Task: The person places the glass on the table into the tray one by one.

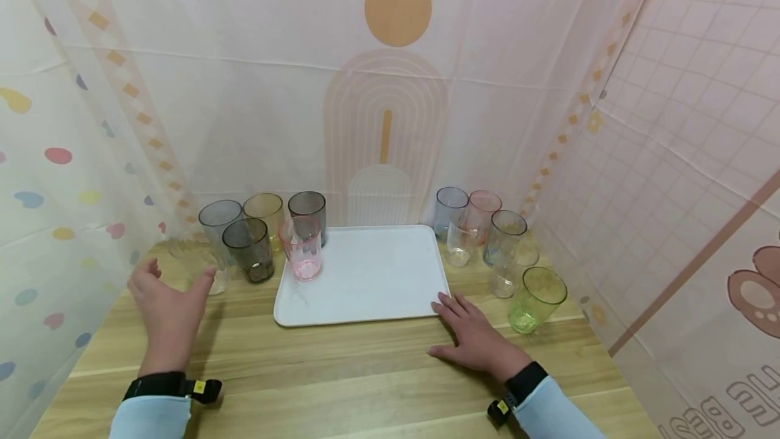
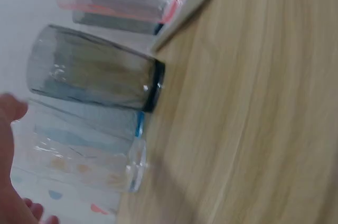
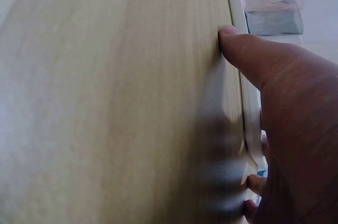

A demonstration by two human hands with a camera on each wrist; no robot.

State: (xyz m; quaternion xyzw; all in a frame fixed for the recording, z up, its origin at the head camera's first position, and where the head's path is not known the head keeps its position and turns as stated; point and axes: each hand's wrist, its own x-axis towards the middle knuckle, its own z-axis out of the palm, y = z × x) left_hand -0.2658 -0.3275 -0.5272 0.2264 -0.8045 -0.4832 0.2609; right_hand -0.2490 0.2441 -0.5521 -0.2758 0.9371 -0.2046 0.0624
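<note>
My left hand is at the left of the table, thumb and fingers spread apart in front of a clear glass. Nothing is held in it. Right beside that glass stand a blue-grey glass and a dark grey glass. A pink-rimmed glass stands upright on the left part of a white tray. Fingers stretched out, my right hand rests at the tray's front right corner. In the right wrist view its thumb lies close along the tray's edge.
An amber glass and another dark glass stand behind the left group. At the right are a green glass, a second pink glass, a blue-tinted glass and several others. A patterned curtain hangs behind the table.
</note>
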